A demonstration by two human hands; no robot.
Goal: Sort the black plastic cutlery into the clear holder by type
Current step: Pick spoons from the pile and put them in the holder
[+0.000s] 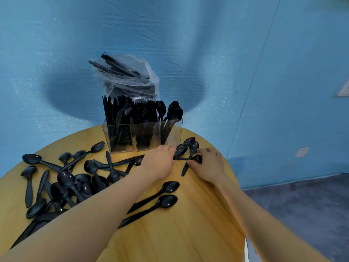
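While gripped: spoons (pixel 190 148) between hands.

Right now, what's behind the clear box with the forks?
Behind the clear holder stands a clear plastic bag with black cutlery sticking out the top. The holder covers the bag's bottom, so that part is hidden.

black spoons (pixel 166 202) scattered on yellow-orange wood-grain table (pixel 188 233). clear holder (pixel 143 136) packed with black cutlery. translucent clear bag (pixel 130 76) showing black handles. wall (pixel 207 44) textured light blue. floor (pixel 302 205) dull blue-grey.
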